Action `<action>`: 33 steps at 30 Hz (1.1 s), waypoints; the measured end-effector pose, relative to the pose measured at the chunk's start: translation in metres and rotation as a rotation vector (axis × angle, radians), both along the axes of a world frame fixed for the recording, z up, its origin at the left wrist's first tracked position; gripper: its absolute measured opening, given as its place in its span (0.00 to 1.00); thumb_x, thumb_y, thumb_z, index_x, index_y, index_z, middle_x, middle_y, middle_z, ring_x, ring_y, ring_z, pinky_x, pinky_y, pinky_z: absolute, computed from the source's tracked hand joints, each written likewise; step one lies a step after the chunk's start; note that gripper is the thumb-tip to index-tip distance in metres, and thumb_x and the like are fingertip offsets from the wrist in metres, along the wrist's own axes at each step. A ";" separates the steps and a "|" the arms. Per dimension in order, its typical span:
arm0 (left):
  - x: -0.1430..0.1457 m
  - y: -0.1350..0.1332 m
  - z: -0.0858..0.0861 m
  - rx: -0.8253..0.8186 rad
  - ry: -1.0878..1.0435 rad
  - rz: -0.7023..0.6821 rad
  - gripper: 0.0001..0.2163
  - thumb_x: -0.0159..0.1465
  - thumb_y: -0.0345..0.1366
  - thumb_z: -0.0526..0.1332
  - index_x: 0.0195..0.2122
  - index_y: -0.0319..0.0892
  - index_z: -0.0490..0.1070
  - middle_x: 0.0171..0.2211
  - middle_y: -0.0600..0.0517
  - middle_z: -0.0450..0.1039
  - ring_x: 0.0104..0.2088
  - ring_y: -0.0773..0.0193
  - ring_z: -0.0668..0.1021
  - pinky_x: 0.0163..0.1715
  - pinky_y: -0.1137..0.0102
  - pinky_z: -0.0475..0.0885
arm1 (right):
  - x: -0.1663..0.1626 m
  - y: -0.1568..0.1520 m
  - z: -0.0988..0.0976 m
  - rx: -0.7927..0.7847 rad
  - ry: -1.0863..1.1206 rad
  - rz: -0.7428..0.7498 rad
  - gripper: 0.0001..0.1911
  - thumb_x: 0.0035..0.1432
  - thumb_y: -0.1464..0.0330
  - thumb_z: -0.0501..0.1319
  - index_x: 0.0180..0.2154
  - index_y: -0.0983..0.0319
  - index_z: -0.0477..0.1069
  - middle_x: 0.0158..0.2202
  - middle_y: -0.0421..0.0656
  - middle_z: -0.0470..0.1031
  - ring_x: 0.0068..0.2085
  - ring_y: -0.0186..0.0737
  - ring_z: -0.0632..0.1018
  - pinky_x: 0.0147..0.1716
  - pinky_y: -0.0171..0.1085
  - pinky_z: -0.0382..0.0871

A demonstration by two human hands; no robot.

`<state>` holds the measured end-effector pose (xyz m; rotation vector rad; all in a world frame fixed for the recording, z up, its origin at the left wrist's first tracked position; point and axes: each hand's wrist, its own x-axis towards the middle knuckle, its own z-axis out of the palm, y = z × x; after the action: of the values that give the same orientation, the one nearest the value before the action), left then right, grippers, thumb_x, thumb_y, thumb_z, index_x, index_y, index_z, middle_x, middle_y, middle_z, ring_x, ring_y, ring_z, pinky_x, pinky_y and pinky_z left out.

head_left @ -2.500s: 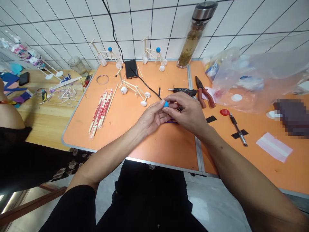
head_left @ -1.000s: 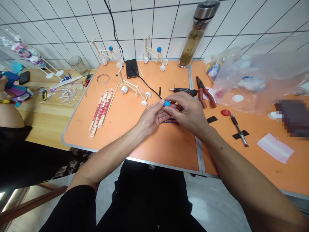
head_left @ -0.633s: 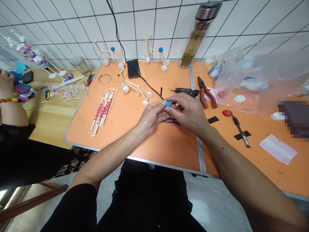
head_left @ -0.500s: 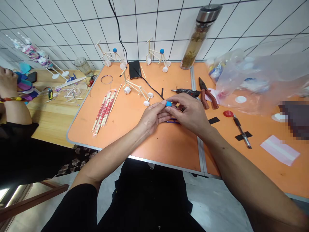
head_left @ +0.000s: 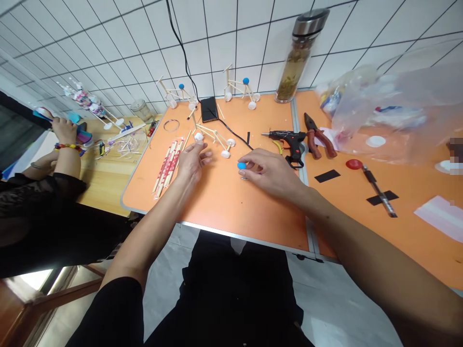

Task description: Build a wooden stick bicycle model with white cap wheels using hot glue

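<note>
My right hand point(head_left: 269, 172) pinches a small blue cap point(head_left: 241, 165) between thumb and fingertips, just above the orange table point(head_left: 224, 207). My left hand point(head_left: 191, 161) hovers apart from it to the left, fingers loosely spread and holding nothing. It is close to a stick frame with white wheels point(head_left: 213, 140) and a bundle of wrapped chopsticks point(head_left: 168, 161).
A black glue gun point(head_left: 289, 140), red pliers point(head_left: 318, 137), a red-capped pen point(head_left: 374, 185) and black tape pieces lie to the right. Two stick models with blue caps, a phone point(head_left: 209, 109) and a tea bottle point(head_left: 298, 53) stand by the wall. Another person's hand point(head_left: 63, 130) works at the wooden table on the left.
My left hand has let go of the blue cap and moved left toward the stick frame. My right hand keeps the cap. The view has shifted left.
</note>
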<state>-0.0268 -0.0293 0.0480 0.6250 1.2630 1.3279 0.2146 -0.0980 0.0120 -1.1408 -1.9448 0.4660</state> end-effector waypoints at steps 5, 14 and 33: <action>0.009 0.021 -0.011 -0.016 0.050 0.019 0.06 0.73 0.31 0.75 0.42 0.41 0.78 0.37 0.53 0.83 0.21 0.74 0.78 0.20 0.75 0.67 | -0.010 -0.005 -0.008 -0.013 -0.114 0.090 0.05 0.71 0.68 0.69 0.47 0.58 0.84 0.46 0.47 0.85 0.45 0.48 0.84 0.45 0.45 0.73; 0.013 0.057 -0.031 0.006 0.061 -0.017 0.09 0.72 0.32 0.74 0.37 0.41 0.76 0.30 0.54 0.82 0.18 0.76 0.69 0.17 0.77 0.57 | -0.028 -0.016 -0.015 -0.101 -0.216 0.187 0.02 0.75 0.70 0.67 0.45 0.58 0.80 0.48 0.45 0.84 0.49 0.48 0.84 0.47 0.45 0.72; 0.029 0.064 -0.026 0.013 0.111 -0.099 0.15 0.73 0.31 0.74 0.31 0.41 0.72 0.25 0.58 0.74 0.20 0.76 0.72 0.19 0.78 0.62 | -0.033 -0.020 -0.026 -0.124 -0.270 0.244 0.02 0.77 0.68 0.67 0.47 0.59 0.80 0.49 0.46 0.85 0.50 0.48 0.82 0.43 0.44 0.68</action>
<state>0.0021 0.0349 0.0215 0.7700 1.2968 1.2339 0.1812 -0.1182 -0.0139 -1.0930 -2.3335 0.5936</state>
